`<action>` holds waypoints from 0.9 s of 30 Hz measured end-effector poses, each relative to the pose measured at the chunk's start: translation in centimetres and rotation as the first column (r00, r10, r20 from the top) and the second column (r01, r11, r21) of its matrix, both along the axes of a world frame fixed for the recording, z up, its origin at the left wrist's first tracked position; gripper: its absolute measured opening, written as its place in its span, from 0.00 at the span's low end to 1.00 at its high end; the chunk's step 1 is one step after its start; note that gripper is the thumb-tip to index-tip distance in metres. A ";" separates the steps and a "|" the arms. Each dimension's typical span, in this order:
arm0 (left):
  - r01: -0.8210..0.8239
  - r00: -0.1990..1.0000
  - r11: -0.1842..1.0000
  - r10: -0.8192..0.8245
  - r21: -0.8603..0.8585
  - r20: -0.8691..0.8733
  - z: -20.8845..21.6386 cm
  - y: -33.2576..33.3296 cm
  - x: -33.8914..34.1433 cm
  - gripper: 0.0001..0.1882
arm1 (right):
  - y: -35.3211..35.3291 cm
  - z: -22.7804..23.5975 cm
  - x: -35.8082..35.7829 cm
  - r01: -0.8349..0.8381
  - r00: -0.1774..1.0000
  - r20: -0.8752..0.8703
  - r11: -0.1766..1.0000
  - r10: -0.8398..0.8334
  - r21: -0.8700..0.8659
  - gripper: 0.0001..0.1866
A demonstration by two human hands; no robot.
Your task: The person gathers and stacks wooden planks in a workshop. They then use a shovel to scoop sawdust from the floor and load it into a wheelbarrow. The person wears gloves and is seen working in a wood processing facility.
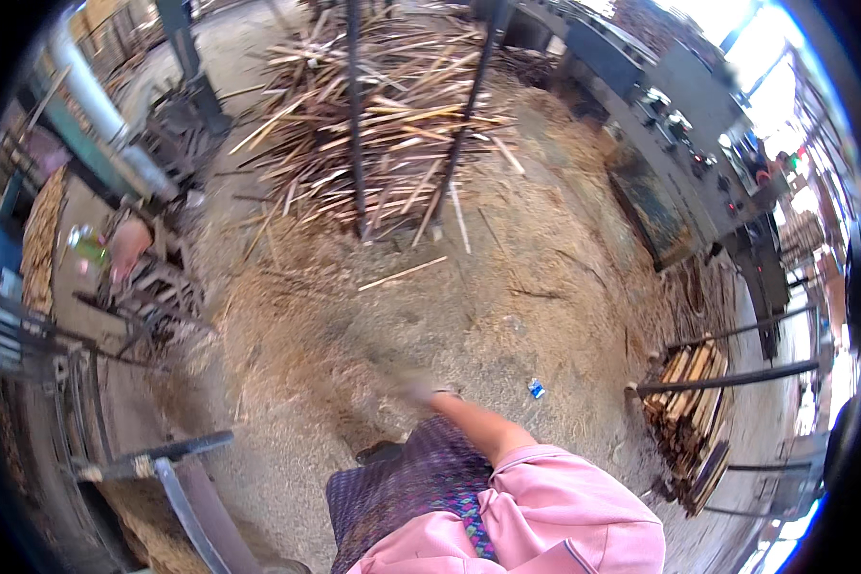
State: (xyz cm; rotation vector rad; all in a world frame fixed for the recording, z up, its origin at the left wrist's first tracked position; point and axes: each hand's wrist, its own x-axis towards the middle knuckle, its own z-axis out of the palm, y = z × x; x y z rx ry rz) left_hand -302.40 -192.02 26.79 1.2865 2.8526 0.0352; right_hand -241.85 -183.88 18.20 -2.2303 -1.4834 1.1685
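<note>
My right hand reaches forward in front of my body, over the dusty floor. Motion smears it, so its fingers and anything in them cannot be made out. A bare forearm leads back from it to a pink sleeve. Below the hand shows a dark patterned skirt, with a dark shoe tip at its edge. My left hand is out of sight. A single pale wood strip lies on the floor beyond the hand, apart from it.
Ahead, a big heap of thin wood strips lies around dark upright posts. A long machine stands at the right, near stacked sticks in a metal rack. Metal frames stand at left; a small blue wrapper lies on the floor.
</note>
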 end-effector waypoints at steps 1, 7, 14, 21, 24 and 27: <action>0.052 0.999 0.999 -0.052 -0.008 0.015 -0.3 0.6 2.5 0.35 | -5.3 -0.6 5.9 0.257 0.962 0.146 0.946 -0.231 -0.196 0.23; 0.326 0.941 0.941 -0.313 -0.096 0.127 -1.3 1.9 18.3 0.35 | -29.4 -1.1 30.3 0.499 0.856 0.384 0.744 -0.345 -0.444 0.32; 0.666 0.739 0.694 -0.563 -0.274 0.371 -4.3 4.6 37.8 0.36 | -35.2 -6.3 36.3 0.633 0.770 0.354 0.705 -0.531 -0.318 0.33; 0.859 0.488 0.206 -0.606 -0.469 0.628 -3.8 13.0 59.5 0.41 | -31.6 -4.5 34.4 0.712 0.679 -0.121 0.689 -0.724 -0.133 0.28; 0.918 0.372 0.125 -0.605 -0.377 0.704 -4.5 16.9 67.5 0.39 | -34.2 -4.1 36.6 0.821 0.503 -0.178 0.532 -0.846 -0.209 0.29; 0.886 0.378 0.042 -0.640 -0.461 0.669 -6.6 20.3 75.7 0.36 | -40.2 -4.2 39.5 0.859 0.412 -0.038 0.401 -0.911 -0.318 0.26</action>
